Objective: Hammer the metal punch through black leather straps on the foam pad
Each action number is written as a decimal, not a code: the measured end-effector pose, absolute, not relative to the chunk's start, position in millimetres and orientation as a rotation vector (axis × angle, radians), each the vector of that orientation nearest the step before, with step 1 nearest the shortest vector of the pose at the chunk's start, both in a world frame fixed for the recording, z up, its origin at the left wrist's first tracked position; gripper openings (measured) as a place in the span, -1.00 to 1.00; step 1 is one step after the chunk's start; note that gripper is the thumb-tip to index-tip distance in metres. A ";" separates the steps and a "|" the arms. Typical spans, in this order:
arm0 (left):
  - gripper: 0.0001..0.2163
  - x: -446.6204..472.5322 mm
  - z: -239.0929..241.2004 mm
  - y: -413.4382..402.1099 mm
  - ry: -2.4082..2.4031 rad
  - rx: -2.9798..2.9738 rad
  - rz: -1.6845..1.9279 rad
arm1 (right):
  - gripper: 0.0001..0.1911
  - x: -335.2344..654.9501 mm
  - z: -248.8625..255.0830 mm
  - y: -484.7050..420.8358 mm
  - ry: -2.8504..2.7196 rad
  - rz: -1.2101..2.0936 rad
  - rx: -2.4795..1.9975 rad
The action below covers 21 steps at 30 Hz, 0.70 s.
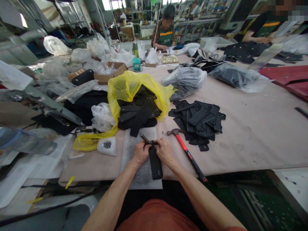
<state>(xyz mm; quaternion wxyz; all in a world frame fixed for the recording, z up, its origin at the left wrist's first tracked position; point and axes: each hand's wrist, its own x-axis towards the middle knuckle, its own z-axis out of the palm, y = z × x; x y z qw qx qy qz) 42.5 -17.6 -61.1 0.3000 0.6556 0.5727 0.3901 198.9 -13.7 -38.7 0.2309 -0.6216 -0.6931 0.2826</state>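
Observation:
My left hand [141, 153] is closed, its fingertips at the top end of a flat black strip [156, 165]. A short, dark metal rod-like tool [145, 139] sticks out up and left from those fingers; its exact kind is unclear. Pinching the strip's upper right edge is my right hand [164, 151]. Under the strip lies a speckled white board [141, 175] at the table's front edge. To the right rests a claw hammer [186, 149] with a red and black handle, touched by neither hand.
Beyond my hands, a yellow plastic bag [125, 85] spills black strips. A pile of black strips [199, 118] lies right of it. A white container [107, 146] holds small dark pieces. Clear bags crowd the left. A co-worker [166, 32] sits across the table, another person [264, 29] at far right.

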 end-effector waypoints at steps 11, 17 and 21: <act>-0.83 45.4 -63.4 -17.6 1.563 1.797 1.021 | -0.91 203.0 -43.2 -18.4 -1.774 0.928 -1.565; -0.84 45.9 -63.0 -19.0 1.564 1.794 1.016 | -0.91 251.3 -35.3 -92.2 -1.487 1.359 -1.437; -0.83 45.7 -62.1 -19.1 1.516 1.775 1.063 | -0.76 298.1 -47.1 -156.7 -1.292 1.349 -1.668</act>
